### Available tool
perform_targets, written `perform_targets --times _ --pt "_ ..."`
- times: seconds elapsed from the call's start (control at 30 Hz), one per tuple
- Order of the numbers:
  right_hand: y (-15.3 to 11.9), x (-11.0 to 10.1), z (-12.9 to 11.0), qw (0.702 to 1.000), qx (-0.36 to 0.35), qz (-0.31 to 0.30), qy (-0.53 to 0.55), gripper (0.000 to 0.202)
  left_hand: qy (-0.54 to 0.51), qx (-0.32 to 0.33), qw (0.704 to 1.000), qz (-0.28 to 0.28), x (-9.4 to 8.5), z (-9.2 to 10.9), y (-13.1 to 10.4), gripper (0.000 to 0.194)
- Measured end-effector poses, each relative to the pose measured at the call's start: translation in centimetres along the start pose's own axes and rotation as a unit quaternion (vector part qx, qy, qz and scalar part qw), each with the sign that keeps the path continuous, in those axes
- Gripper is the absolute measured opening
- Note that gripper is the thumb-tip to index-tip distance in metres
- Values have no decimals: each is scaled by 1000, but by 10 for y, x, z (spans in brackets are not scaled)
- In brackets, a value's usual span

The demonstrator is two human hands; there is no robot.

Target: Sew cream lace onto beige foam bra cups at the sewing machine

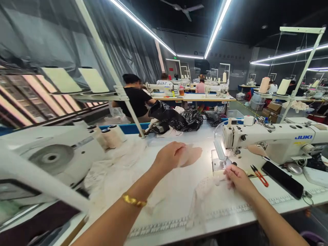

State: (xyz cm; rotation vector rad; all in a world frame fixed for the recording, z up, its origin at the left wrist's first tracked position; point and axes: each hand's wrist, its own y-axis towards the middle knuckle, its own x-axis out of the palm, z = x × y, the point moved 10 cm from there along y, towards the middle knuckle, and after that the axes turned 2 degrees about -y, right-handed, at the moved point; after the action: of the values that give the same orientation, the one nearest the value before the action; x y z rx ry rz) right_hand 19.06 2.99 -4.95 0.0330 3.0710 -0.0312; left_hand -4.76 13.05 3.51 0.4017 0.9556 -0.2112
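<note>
Spanning the whole foreground, the white sewing table [179, 191] carries everything within reach, with a printed ruler strip along its near edge. On its right side sits the white JUKI sewing machine [276, 140], its needle end facing the middle of the table. At the left edge a second pale machine [51, 153] shows its round handwheel, blurred. Crumpled black plastic bags [179, 118] lie at the far side of the table, and beyond them 1 person in a black shirt [135, 99] sits at another station.

A loose heap of sheer white fabric [115, 174] spreads over the left part of the table. Nearer the machine lies a piece of white lace [205, 198], reaching the front edge. The right hand [237, 177] pinches the upper edge of this lace with fingers curled shut, just in front of the presser foot. The left hand [170, 155], a gold bangle [133, 200] on its wrist, is closed lightly on a small beige cup-shaped piece [192, 155] resting on the table's middle.

A black phone [282, 179] lies right of the hand, and red-handled thread snips [260, 175] sit between phone and hand.
</note>
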Motion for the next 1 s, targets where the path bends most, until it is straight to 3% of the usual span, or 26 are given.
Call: perform_targets --times 0.1,0.17,0.23,0.37,0.47,0.53,0.6,0.67,0.73,0.8,0.9,1.0 --pt "-6 -10 3 1000 6 14 17 68 -53 65 991 -103 30 45 -20 29" --pt "-12 -13 1 999 2 12 31 69 -86 122 970 -194 50 79 -33 25" --pt "-17 -13 -3 999 -10 2 34 64 -85 158 952 -248 62 103 -40 20" --pt "-24 -6 -14 998 -54 -17 -6 45 -46 159 955 -247 70 119 -28 14" --pt "-32 0 -25 993 -90 -36 -63 25 -79 174 949 -251 68 129 -23 35" --pt "-40 6 -39 985 -111 -66 -117 23 -149 201 919 -306 69 142 -31 50" --pt "-49 12 -57 972 -129 -100 -168 26 -225 223 869 -380 69 155 -45 46" --pt "-56 15 -78 958 -147 -125 -213 26 -260 232 839 -417 66 161 -54 36" --pt "-57 13 -98 944 -165 -122 -258 25 -254 231 851 -396 58 158 -54 31" --pt "-56 8 -120 926 -205 -85 -305 25 -221 225 888 -334 47 150 -47 27" --pt "-62 2 -154 873 -333 36 -355 18 -150 222 949 -164 17 135 -35 25" --pt "-75 11 -161 795 -459 111 -380 17 -38 259 965 -2 -9 126 -40 17"
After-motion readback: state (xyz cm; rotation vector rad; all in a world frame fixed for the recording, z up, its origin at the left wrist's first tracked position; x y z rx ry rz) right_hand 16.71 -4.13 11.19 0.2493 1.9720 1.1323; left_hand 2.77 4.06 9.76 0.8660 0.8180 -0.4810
